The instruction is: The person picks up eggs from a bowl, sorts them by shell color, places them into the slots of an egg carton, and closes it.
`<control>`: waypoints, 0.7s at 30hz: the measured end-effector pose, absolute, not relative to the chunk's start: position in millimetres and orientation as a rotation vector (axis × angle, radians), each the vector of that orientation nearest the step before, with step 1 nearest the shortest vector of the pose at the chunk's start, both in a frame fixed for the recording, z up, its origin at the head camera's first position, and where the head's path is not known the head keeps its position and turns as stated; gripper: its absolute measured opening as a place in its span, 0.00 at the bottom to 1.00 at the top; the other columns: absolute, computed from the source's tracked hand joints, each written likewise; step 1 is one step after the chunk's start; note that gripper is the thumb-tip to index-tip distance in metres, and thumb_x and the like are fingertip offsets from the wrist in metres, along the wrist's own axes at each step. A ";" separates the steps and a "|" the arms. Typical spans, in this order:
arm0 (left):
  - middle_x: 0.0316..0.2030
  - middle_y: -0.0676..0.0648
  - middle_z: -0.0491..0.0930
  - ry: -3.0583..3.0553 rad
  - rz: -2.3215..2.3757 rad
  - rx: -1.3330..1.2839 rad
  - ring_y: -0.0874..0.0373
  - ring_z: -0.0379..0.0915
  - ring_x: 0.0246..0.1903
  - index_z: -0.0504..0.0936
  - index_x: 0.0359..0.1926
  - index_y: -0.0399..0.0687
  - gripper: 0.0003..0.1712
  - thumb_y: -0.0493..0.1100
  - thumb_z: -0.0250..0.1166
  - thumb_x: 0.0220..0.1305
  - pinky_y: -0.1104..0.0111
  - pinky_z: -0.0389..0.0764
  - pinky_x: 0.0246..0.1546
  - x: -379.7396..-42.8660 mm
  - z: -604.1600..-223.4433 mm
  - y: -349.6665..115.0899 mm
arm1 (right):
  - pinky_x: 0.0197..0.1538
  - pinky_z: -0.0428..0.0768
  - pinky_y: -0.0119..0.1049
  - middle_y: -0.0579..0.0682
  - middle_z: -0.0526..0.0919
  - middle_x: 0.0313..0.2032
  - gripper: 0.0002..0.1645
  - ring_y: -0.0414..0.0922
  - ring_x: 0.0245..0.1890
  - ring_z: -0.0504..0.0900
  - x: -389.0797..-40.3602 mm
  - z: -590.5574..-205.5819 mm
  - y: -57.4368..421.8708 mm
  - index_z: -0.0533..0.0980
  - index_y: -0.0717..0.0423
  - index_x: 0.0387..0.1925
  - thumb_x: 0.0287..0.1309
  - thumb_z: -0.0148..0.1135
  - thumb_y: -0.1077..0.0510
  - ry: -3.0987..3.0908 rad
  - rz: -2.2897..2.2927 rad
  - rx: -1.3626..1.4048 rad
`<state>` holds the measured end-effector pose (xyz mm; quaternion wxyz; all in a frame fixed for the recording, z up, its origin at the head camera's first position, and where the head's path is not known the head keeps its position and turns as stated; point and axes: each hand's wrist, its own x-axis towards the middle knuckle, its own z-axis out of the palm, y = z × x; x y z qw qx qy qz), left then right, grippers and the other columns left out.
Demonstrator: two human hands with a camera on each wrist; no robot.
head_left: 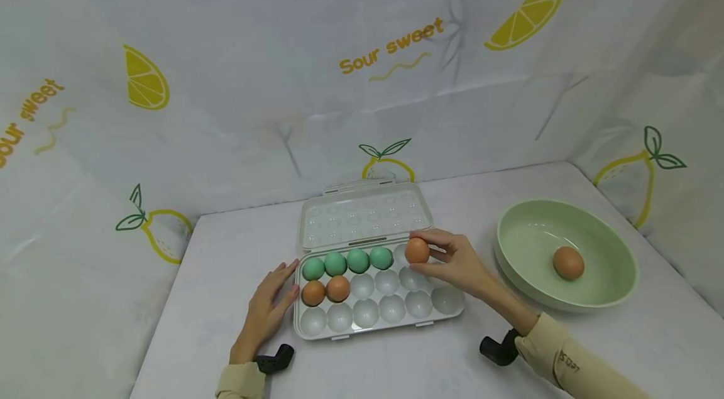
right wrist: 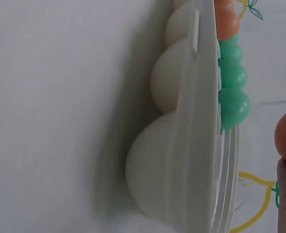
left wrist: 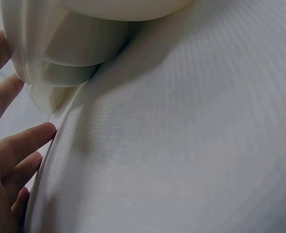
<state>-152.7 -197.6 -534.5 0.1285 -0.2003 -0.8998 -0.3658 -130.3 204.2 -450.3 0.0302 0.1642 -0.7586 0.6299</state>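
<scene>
On the white table (head_left: 215, 298) we see the open egg tray (head_left: 390, 314) steadied at its left end by the flat, loosely spread left hand (head_left: 268, 311), while the right hand (head_left: 460, 264) pinches a brown egg (head_left: 417, 251) just above the back row, beside the green eggs (head_left: 347, 262).

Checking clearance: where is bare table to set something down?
Bare table lies left of the egg tray, and in front of it between the wrists. It is crowded between tray and green bowl, where the right hand holds a brown egg.
</scene>
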 end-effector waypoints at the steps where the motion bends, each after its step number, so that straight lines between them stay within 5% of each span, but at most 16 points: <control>1: 0.66 0.39 0.78 -2.617 -1.062 -0.581 0.33 0.70 0.69 0.75 0.70 0.52 0.30 0.42 0.64 0.67 0.34 0.65 0.70 -152.6 -534.3 -197.6 | 0.58 0.84 0.26 0.52 0.84 0.55 0.34 0.28 0.53 0.82 -130.3 -450.4 198.9 0.78 0.71 0.58 0.46 0.78 0.71 -2.336 1.956 0.515; 6: 0.67 0.39 0.78 -2.625 -1.059 -0.572 0.34 0.70 0.69 0.75 0.71 0.53 0.30 0.43 0.64 0.68 0.35 0.64 0.71 -153.3 -534.8 -198.0 | 0.59 0.84 0.27 0.71 0.81 0.57 0.34 0.26 0.53 0.82 -130.4 -453.0 172.3 0.78 0.74 0.57 0.45 0.79 0.70 -2.328 2.002 0.593; 21: 0.67 0.39 0.77 -2.633 -1.071 -0.574 0.34 0.69 0.70 0.75 0.71 0.53 0.30 0.43 0.64 0.68 0.36 0.64 0.72 -154.4 -534.4 -199.8 | 0.59 0.84 0.27 0.63 0.86 0.49 0.24 0.28 0.52 0.81 -125.9 -477.8 111.0 0.83 0.71 0.50 0.49 0.78 0.67 -2.285 1.931 0.748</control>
